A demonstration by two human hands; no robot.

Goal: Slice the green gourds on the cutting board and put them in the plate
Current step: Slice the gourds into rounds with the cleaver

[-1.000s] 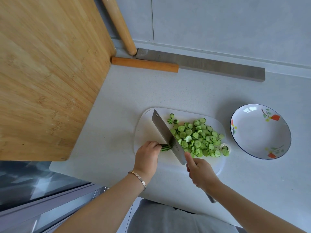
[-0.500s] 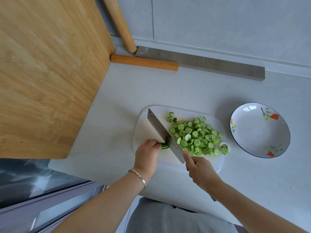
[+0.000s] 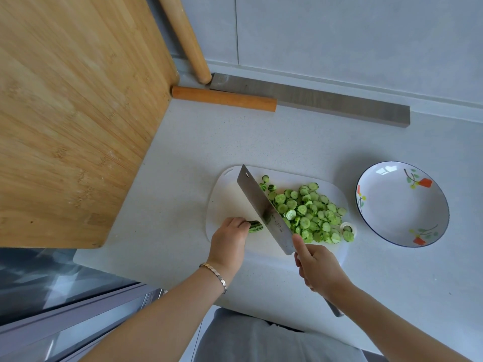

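Centrally, cleaver (image 3: 264,209) between gourd stub (image 3: 254,227) and slices (image 3: 311,212).

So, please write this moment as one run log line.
phase: slicing | left hand: gourd stub | right hand: cleaver | plate: empty

Your left hand (image 3: 228,240) is curled with the fingers bent under, and the fingertips pinch a small green gourd piece (image 3: 255,226). A thin bracelet (image 3: 214,276) sits on that wrist. Your right hand (image 3: 317,267) is wrapped around the knife (image 3: 264,209) handle, with the first finger stretched out along the blade, and both arms reach forward.
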